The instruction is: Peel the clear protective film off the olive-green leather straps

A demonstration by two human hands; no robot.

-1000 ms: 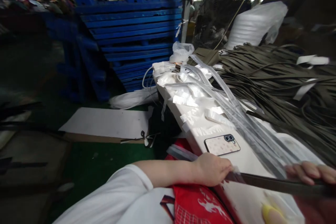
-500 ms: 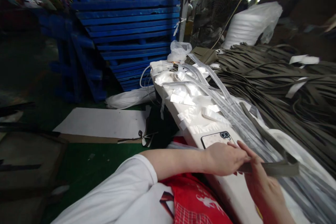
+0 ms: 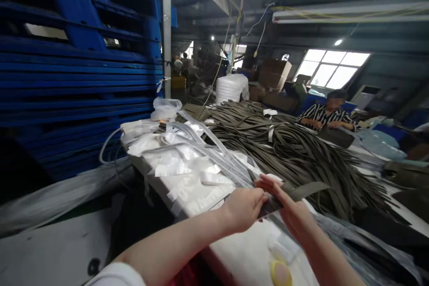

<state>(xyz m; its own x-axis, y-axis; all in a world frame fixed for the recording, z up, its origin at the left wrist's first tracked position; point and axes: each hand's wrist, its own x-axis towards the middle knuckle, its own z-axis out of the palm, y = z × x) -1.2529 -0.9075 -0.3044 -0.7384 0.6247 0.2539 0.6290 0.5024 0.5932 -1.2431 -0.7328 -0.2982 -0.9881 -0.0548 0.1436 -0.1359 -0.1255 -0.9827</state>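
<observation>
Your view is swinging up, bringing a co-worker point(image 3: 326, 118) into sight beyond the strap pile point(image 3: 301, 156). Above the near surface point(image 3: 237, 250), your left hand point(image 3: 243, 208) is gripping a dark strap point(image 3: 310, 190); your right hand point(image 3: 296, 216) is touching it, fingers extended, its grip unclear.

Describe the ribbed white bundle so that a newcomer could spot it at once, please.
Start at the stack of blue pallets on the left, then look right, past the upright metal post. Just behind the pile of dark straps sits the bundle: squat, ribbed in layers and glossy white, unlike the brown cartons beyond it.
</observation>
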